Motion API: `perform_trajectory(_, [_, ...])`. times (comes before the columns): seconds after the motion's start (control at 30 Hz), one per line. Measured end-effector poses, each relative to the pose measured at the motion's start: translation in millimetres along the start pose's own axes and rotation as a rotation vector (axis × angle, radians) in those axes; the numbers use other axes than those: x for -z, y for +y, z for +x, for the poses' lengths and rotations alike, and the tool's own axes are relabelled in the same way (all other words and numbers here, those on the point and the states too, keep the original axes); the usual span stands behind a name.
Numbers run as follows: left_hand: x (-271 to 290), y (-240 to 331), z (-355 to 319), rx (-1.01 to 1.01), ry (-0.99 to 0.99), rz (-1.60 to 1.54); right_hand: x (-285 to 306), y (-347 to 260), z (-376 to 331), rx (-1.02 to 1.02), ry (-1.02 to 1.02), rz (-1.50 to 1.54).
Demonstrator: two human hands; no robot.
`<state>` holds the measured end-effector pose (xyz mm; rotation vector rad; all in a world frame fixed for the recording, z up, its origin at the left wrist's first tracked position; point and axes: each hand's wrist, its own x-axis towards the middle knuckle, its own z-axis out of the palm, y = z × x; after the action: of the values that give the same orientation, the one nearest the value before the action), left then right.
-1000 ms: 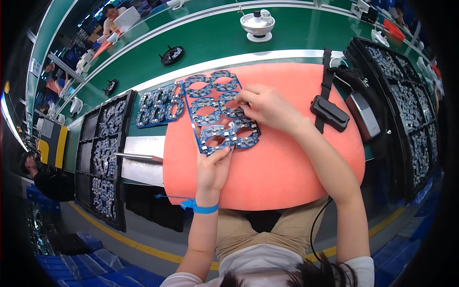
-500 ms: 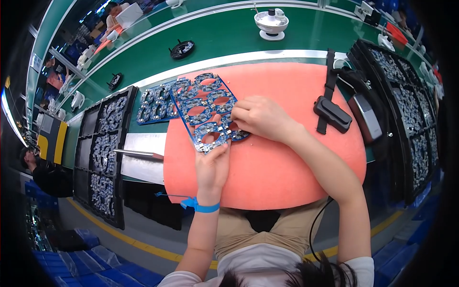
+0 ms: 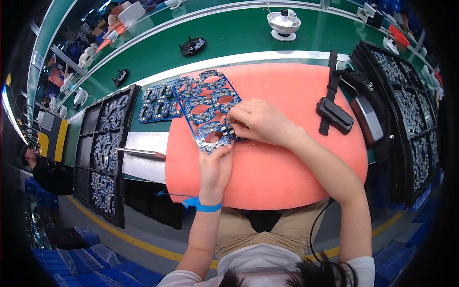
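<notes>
Standing at the left of the scene, a black tray [image 3: 83, 152] is holding blue circuit boards [image 3: 106, 152]. To its right, a separate panel [image 3: 160, 103] is lying on the far side of a silver plate [image 3: 146, 139]. The left hand [image 3: 215, 167], wearing a blue wrist strap [image 3: 209, 208], is supporting the ring-patterned panel [image 3: 195, 102] over the left part of the coral mat [image 3: 272, 182]; its grip is closing on the near edge, thumb on top. The right hand [image 3: 260, 120] is meeting that panel's near right part, fingers drawn together; whether its grip is pinching anything cannot be told. Farther right, a black case [image 3: 335, 115] is resting on the mat, and another black tray [image 3: 394, 119] is carrying boards.
</notes>
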<state>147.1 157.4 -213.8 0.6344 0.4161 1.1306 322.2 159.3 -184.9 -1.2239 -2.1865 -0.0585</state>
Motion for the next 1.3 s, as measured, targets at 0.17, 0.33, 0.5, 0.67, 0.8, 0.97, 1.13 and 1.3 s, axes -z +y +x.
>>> perform_trajectory(0.17, [3,-3,0,0.018,-0.012,-0.013,-4,3,0,0.103,0.101,0.049])
perform_trajectory(0.33, [10,-6,0,0.021,-0.034,0.05,-1,0,5,0.22,0.138,-0.057])
perform_trajectory(0.5, [2,-6,-3,-0.027,-0.027,0.113,-4,-6,6,0.193,0.185,-0.033])
perform_trajectory(0.67, [-1,-8,-2,-0.145,0.015,0.254,-1,-13,8,0.02,0.058,0.106])
perform_trajectory(0.8, [0,-10,-2,-0.146,0.009,0.274,-13,-20,13,0.115,0.309,0.058])
perform_trajectory(0.97, [-4,-8,-4,-0.141,-0.003,0.276,-22,-18,12,0.147,0.349,0.04])
perform_trajectory(1.13, [-2,-9,-4,-0.133,-0.016,0.271,-20,-20,10,0.03,0.314,0.139])
perform_trajectory(1.3, [-4,-10,-3,-0.156,-0.014,0.297,-20,-21,13,0.086,0.346,0.087])
